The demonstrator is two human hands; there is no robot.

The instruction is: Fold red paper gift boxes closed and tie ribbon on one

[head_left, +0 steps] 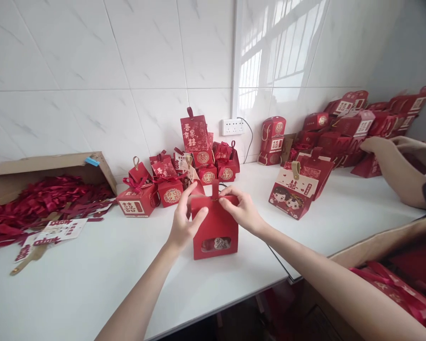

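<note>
Two-handed, holding the box (pixel 215 223) upright on the worktop (pixel 106 289) — gripping its left edge with the left hand (pixel 184 221), pinching its top beside the strap (pixel 215 189) with the right hand (pixel 243 210). Standing folded, showing something through its window (pixel 216 244); looking mostly assembled. Appearing unribboned on this side, unlike the ribboned boxes (pixel 172 194) behind — possibly leaving the top's closing unfinished.

Box (pixel 215 220) on table (pixel 74 289), carton (pixel 31 169) left
</note>
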